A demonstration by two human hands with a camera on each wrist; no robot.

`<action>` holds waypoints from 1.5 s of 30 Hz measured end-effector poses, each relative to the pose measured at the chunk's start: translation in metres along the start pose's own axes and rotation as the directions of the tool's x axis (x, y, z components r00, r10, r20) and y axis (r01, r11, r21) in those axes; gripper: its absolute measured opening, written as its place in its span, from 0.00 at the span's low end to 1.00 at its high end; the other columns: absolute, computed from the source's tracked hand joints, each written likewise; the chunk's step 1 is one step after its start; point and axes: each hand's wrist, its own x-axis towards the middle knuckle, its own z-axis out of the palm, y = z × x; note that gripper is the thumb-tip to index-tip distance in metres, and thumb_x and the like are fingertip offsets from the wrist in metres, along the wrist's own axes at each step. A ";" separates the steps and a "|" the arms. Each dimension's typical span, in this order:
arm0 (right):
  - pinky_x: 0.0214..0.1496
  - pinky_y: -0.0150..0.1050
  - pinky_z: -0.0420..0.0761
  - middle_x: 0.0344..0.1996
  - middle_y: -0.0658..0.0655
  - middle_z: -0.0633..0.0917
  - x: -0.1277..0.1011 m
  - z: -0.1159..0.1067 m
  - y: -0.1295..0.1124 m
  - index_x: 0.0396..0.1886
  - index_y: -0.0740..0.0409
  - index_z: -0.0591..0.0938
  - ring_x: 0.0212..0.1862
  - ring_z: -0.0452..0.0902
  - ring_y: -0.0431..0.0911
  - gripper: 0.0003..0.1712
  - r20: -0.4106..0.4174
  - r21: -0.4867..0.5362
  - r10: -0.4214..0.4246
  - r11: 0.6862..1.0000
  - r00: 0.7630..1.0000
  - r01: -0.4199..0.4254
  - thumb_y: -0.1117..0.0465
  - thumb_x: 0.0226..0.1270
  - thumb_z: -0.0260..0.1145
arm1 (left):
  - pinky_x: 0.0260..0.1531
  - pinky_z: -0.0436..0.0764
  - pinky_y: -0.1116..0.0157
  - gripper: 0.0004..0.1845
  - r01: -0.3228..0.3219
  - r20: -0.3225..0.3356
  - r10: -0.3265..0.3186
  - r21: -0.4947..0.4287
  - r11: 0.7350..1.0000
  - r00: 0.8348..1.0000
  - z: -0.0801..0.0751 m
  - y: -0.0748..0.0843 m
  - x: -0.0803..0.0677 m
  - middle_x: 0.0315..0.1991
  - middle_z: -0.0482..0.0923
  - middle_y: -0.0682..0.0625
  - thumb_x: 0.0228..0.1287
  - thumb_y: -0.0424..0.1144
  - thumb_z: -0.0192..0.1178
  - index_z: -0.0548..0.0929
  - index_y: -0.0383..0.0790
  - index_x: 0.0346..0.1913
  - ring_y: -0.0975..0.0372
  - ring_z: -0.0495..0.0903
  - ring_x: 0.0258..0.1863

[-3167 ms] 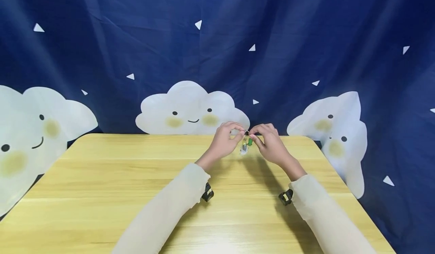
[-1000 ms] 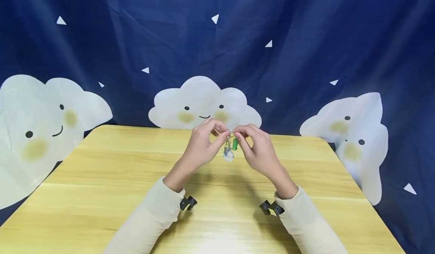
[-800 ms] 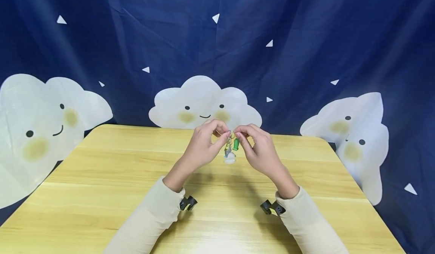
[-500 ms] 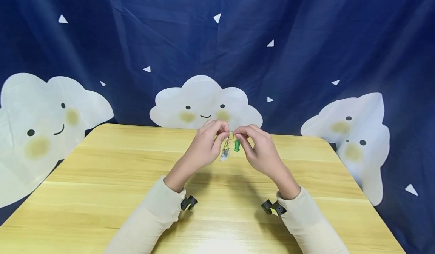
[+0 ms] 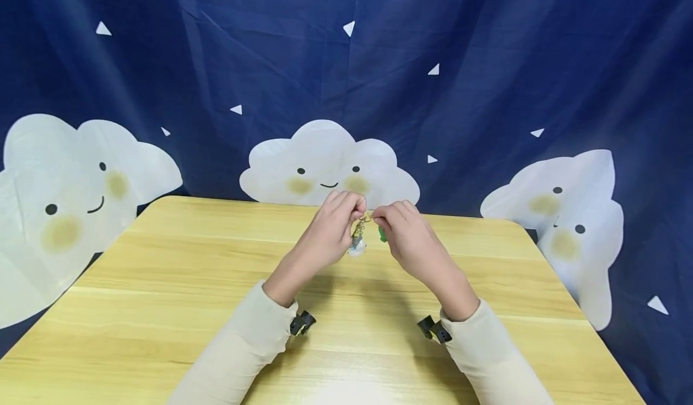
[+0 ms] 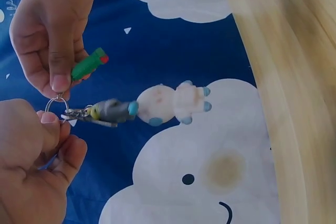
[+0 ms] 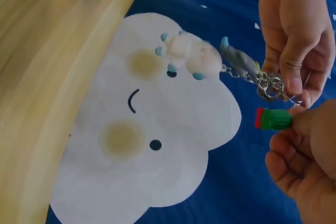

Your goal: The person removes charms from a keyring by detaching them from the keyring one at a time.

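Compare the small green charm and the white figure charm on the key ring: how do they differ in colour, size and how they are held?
The green charm is green with a red tip; the white figure charm is white with pale blue tips. The green charm is smaller and plainer. The right hand pinches the green charm, while the white figure charm hangs free on a chain below the key ring, which the left hand pinches. Both are off the table.

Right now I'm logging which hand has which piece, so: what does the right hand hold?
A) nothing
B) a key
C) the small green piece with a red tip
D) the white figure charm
C: the right hand pinches the green piece, while the white figure charm dangles from the ring in the left hand.
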 end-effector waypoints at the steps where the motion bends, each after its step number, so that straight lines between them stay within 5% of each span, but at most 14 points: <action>1: 0.43 0.43 0.80 0.36 0.59 0.82 0.000 0.001 0.000 0.43 0.66 0.80 0.39 0.77 0.53 0.09 0.000 -0.021 -0.012 1.000 1.000 0.012 0.76 0.66 0.67 | 0.40 0.70 0.62 0.07 -0.007 -0.001 0.007 0.005 1.000 1.000 0.000 0.000 0.000 0.35 0.72 0.49 0.72 0.24 0.56 0.72 0.38 0.39 0.55 0.67 0.38; 9: 0.39 0.43 0.78 0.31 0.57 0.80 0.000 0.003 0.000 0.39 0.65 0.80 0.36 0.76 0.50 0.03 -0.012 0.086 0.100 0.991 0.995 -0.098 0.74 0.70 0.66 | 0.43 0.76 0.64 0.09 -0.127 -0.049 0.131 0.072 0.989 0.990 -0.002 -0.002 0.000 0.37 0.79 0.48 0.68 0.19 0.57 0.78 0.36 0.41 0.54 0.73 0.41; 15: 0.38 0.42 0.78 0.31 0.57 0.80 0.001 0.002 -0.002 0.39 0.65 0.81 0.36 0.76 0.50 0.03 -0.021 0.086 0.124 0.989 0.992 -0.121 0.74 0.70 0.66 | 0.44 0.78 0.68 0.16 -0.309 -0.031 0.335 0.315 0.897 0.942 -0.002 -0.005 -0.001 0.39 0.81 0.48 0.60 0.14 0.59 0.81 0.36 0.45 0.56 0.74 0.40; 17: 0.38 0.43 0.78 0.31 0.58 0.81 0.002 0.002 -0.003 0.38 0.66 0.80 0.35 0.76 0.50 0.02 -0.028 0.077 0.129 0.989 0.991 -0.126 0.74 0.70 0.66 | 0.45 0.79 0.67 0.11 -0.312 -0.041 0.340 0.306 0.899 0.939 -0.001 -0.005 -0.001 0.40 0.82 0.47 0.65 0.20 0.63 0.81 0.36 0.46 0.55 0.76 0.41; 19: 0.39 0.43 0.78 0.31 0.58 0.80 0.002 0.002 -0.003 0.38 0.66 0.80 0.35 0.75 0.51 0.03 -0.032 0.062 0.136 0.989 0.990 -0.134 0.75 0.70 0.65 | 0.44 0.80 0.66 0.07 -0.249 -0.066 0.266 0.197 0.948 0.962 0.001 -0.004 -0.001 0.39 0.83 0.47 0.68 0.26 0.64 0.81 0.35 0.47 0.55 0.77 0.41; 22: 0.39 0.44 0.77 0.31 0.58 0.80 0.002 0.001 -0.002 0.38 0.66 0.80 0.36 0.75 0.51 0.03 -0.044 0.049 0.149 0.988 0.988 -0.147 0.75 0.70 0.66 | 0.42 0.80 0.63 0.07 -0.064 -0.096 0.059 -0.045 0.997 0.994 0.004 -0.003 -0.001 0.38 0.84 0.48 0.70 0.32 0.64 0.81 0.35 0.48 0.57 0.80 0.41; 24: 0.39 0.44 0.77 0.31 0.58 0.80 0.001 0.001 -0.002 0.38 0.65 0.79 0.36 0.75 0.52 0.04 -0.055 0.046 0.150 0.988 0.987 -0.147 0.75 0.70 0.66 | 0.42 0.81 0.63 0.08 0.067 -0.086 -0.084 -0.184 0.981 0.993 0.006 -0.002 -0.001 0.37 0.85 0.49 0.70 0.35 0.65 0.82 0.36 0.48 0.59 0.82 0.40; 27: 0.39 0.44 0.77 0.32 0.57 0.80 0.001 0.000 -0.003 0.39 0.65 0.79 0.36 0.74 0.52 0.04 -0.073 0.053 0.149 0.988 0.986 -0.145 0.74 0.70 0.65 | 0.46 0.84 0.63 0.06 0.215 -0.037 -0.240 -0.328 0.920 0.970 0.008 -0.002 -0.002 0.36 0.86 0.51 0.70 0.36 0.66 0.84 0.38 0.45 0.62 0.85 0.38; 31: 0.39 0.43 0.77 0.32 0.57 0.80 0.001 0.000 -0.004 0.39 0.65 0.79 0.37 0.75 0.51 0.04 -0.080 0.049 0.138 0.990 0.987 -0.134 0.74 0.70 0.65 | 0.48 0.84 0.63 0.04 0.294 -0.015 -0.328 -0.405 0.866 0.945 0.009 -0.002 -0.004 0.36 0.87 0.53 0.71 0.37 0.66 0.86 0.41 0.43 0.64 0.86 0.38; 34: 0.39 0.43 0.78 0.33 0.57 0.80 0.000 0.001 -0.004 0.40 0.65 0.78 0.37 0.75 0.51 0.05 -0.083 0.045 0.128 0.991 0.988 -0.124 0.74 0.70 0.66 | 0.46 0.84 0.62 0.03 0.239 -0.079 -0.288 -0.373 0.897 0.954 0.006 -0.003 -0.003 0.36 0.88 0.53 0.69 0.37 0.67 0.87 0.41 0.42 0.64 0.87 0.37; 39: 0.38 0.43 0.77 0.32 0.57 0.80 0.001 0.002 -0.004 0.39 0.65 0.78 0.37 0.75 0.51 0.05 -0.094 0.048 0.117 0.992 0.989 -0.113 0.74 0.69 0.66 | 0.39 0.82 0.63 0.02 0.044 -0.200 -0.091 -0.228 0.973 0.976 -0.001 -0.004 -0.001 0.35 0.88 0.51 0.66 0.34 0.69 0.89 0.39 0.39 0.61 0.85 0.37; 45: 0.38 0.43 0.77 0.32 0.57 0.80 0.001 0.002 -0.005 0.39 0.65 0.78 0.36 0.75 0.51 0.05 -0.094 0.039 0.095 0.995 0.991 -0.092 0.75 0.69 0.66 | 0.44 0.81 0.61 0.02 -0.101 -0.204 0.080 -0.094 0.990 0.976 -0.005 -0.004 -0.001 0.37 0.88 0.49 0.68 0.32 0.67 0.88 0.37 0.39 0.58 0.82 0.40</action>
